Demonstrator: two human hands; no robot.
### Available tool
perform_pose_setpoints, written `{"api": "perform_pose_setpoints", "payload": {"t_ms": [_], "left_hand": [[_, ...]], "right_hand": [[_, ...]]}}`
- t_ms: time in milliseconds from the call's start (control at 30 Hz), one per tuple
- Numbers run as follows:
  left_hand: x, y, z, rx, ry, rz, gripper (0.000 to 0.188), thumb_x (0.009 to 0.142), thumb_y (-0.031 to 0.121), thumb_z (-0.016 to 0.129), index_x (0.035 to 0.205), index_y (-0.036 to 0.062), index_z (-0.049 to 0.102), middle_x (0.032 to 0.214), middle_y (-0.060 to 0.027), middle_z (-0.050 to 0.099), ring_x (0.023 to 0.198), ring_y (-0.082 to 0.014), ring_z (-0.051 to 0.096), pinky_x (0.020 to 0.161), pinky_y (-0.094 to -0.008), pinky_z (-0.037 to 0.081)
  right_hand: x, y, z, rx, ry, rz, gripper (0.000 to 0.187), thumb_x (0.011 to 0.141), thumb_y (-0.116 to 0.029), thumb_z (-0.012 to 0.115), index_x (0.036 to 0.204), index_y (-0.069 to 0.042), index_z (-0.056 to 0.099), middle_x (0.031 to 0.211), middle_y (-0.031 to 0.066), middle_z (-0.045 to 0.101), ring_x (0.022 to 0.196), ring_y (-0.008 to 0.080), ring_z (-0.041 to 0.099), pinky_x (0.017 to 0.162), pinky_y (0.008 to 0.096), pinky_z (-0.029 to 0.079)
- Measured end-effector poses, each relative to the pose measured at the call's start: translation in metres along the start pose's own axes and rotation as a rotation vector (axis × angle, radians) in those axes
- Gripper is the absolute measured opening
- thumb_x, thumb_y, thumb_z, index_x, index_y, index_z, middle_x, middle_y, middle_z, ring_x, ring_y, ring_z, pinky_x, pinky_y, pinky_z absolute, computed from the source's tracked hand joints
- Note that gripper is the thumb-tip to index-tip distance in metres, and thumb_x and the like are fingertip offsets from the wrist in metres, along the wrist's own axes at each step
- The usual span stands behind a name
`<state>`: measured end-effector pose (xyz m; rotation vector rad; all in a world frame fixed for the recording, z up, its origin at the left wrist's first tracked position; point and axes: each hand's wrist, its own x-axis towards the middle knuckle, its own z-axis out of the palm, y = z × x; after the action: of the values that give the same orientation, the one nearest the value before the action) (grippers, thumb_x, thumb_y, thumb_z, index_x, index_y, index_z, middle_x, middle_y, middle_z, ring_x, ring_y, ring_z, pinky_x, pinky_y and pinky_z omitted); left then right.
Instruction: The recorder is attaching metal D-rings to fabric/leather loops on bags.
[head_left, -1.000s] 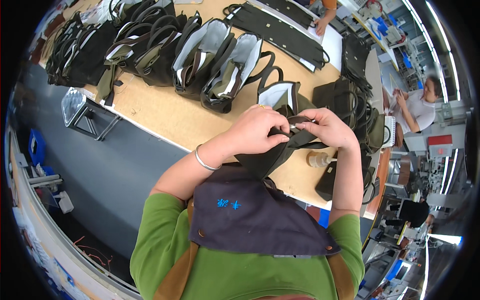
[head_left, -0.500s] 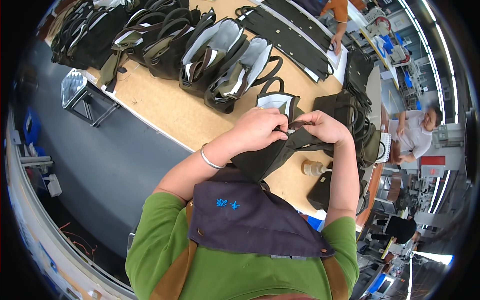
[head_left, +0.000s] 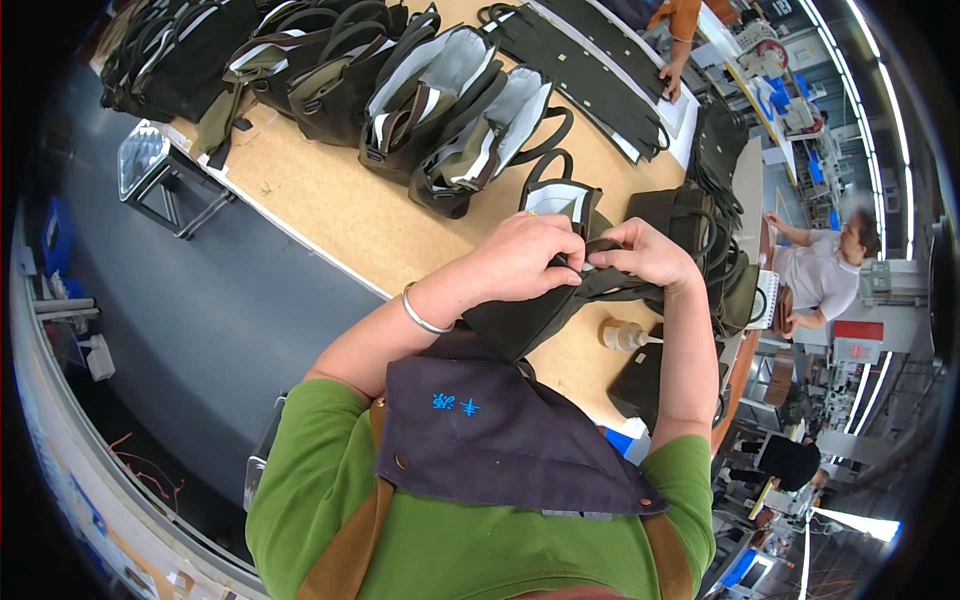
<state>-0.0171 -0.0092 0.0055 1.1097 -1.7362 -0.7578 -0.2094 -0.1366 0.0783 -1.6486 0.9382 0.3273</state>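
My left hand [head_left: 525, 260] and my right hand [head_left: 645, 253] meet at the top edge of a dark olive fabric bag [head_left: 520, 320], both gripping it close together, fingertips almost touching. The bag hangs down toward my chest over the near edge of the wooden table [head_left: 340, 215]. A silver bangle [head_left: 418, 312] circles my left wrist. Just beyond my hands stands another dark bag with a white lining and a loop handle [head_left: 555, 200].
Several finished dark bags with pale linings [head_left: 440, 95] stand in a row across the table. Long black strap pieces [head_left: 590, 70] lie further off, with another person's hand [head_left: 672, 78] on them. A small glue bottle [head_left: 625, 335] lies by my right forearm. A seated person [head_left: 825, 270] is at the right.
My hands stay pinched together on the bag's top edge with only small finger shifts. The view has drifted slightly, so the table and bags sit a little higher.
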Motion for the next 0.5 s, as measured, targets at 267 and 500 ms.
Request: {"api": "perform_pose_setpoints", "payload": {"t_ms": [267,500], "left_hand": [[-0.001,-0.001,0.001,-0.002,-0.017,0.011,0.013,0.078,0.018,0.077,0.083,0.0092,0.067,0.079,-0.0062,0.061,0.073,-0.0272,0.061,0.065,-0.0383,0.045],[-0.001,0.0,0.0,-0.016,-0.029,-0.013,0.014,0.078,0.019,0.077,0.083,0.0084,0.068,0.081,-0.0074,0.063,0.076,-0.0286,0.062,0.068,-0.0392,0.046]], "right_hand": [[-0.001,-0.001,0.008,0.08,0.058,-0.008,0.012,0.084,-0.013,0.07,0.086,-0.002,0.074,0.064,-0.0092,0.056,0.056,-0.0009,0.042,0.049,0.0191,0.031],[0.002,0.009,0.007,0.133,0.026,-0.092,0.006,0.081,-0.007,0.073,0.082,-0.001,0.072,0.071,-0.006,0.061,0.063,0.0023,0.047,0.056,0.0209,0.038]]}}
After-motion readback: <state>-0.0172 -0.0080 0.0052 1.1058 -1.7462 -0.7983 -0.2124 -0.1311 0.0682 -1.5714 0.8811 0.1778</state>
